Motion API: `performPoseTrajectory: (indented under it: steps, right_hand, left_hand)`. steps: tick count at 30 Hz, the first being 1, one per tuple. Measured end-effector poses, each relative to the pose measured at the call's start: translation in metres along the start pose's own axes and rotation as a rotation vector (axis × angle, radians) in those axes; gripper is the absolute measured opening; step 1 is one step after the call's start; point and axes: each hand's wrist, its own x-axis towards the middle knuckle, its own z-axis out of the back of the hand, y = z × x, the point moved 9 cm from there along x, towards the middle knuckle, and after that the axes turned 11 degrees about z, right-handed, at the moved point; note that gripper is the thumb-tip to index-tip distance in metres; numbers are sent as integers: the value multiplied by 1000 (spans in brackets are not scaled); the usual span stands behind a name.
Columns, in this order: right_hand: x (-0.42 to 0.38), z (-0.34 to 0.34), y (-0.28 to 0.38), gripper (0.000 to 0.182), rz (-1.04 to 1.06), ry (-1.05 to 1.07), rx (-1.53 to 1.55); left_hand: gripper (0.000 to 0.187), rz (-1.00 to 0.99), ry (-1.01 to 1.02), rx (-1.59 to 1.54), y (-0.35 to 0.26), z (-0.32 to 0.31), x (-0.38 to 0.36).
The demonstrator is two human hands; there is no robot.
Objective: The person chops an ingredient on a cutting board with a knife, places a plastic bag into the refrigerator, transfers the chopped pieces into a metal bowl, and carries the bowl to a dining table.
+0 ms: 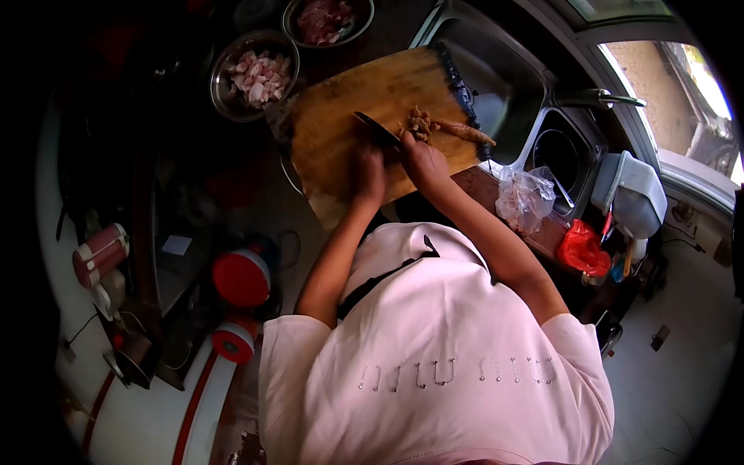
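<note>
On the wooden cutting board [333,97], a dark-bladed knife [373,126] points up and to the left. My right hand [425,161] is closed at the lower right end of the knife, where its handle is hidden. Just beyond those fingers lies a small heap of chopped brown pieces [419,122]. A long, tapered brown piece of food [466,132] extends from the heap toward the board's right edge. My left hand [367,172] is low over the board, close beneath the blade. Blur and shadow hide its fingers.
Two metal bowls stand beyond the board: one with pale cut meat [260,80], another with redder meat [324,22]. A sink [535,85] is at the right. A clear plastic bag [525,200] and a red bag [583,248] lie on the counter nearby.
</note>
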Motion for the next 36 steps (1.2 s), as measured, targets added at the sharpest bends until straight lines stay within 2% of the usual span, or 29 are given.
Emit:
performPoseTrajectory:
  steps: [2, 5, 8, 13, 17, 20, 22, 25, 26, 32, 35, 36]
  right_hand:
    - [-4, -1, -5, 13, 23, -37, 22]
    - [-25, 9, -17, 13, 5, -11, 18]
    - [-46, 24, -28, 13, -14, 3, 7]
    - [-53, 40, -8, 12, 65, -43, 37]
    - [-54, 30, -12, 15, -10, 42, 25]
    - [-43, 14, -18, 15, -65, 88, 15]
    - [-26, 1, -18, 16, -98, 79, -24]
    - [-2, 10, 1, 14, 35, -54, 51]
    - [-3, 4, -4, 15, 20, -32, 7]
    - [-50, 25, -20, 14, -21, 38, 29]
    - [-57, 38, -5, 9, 50, -28, -1]
    - [-56, 33, -6, 10, 23, 15, -2]
  left_hand:
    - [17, -54, 13, -47, -6, 1, 0]
    - [18, 62, -52, -49, 12, 0, -2]
    - [17, 79, -108, -94, 0, 14, -3]
    - [17, 57, -59, -49, 6, 5, -6]
    - [18, 75, -8, 4, -7, 4, -2]
    - [17, 118, 33, 51, 7, -7, -2]
    - [18, 80, 33, 2, 7, -6, -1]
    - [18, -8, 33, -93, -2, -3, 3]
    - [17, -38, 33, -127, -5, -1, 2]
    - [8, 72, -107, -51, 17, -3, 1]
    - [8, 74, -91, -45, 18, -1, 4]
    - [8, 95, -67, -39, 17, -1, 5]
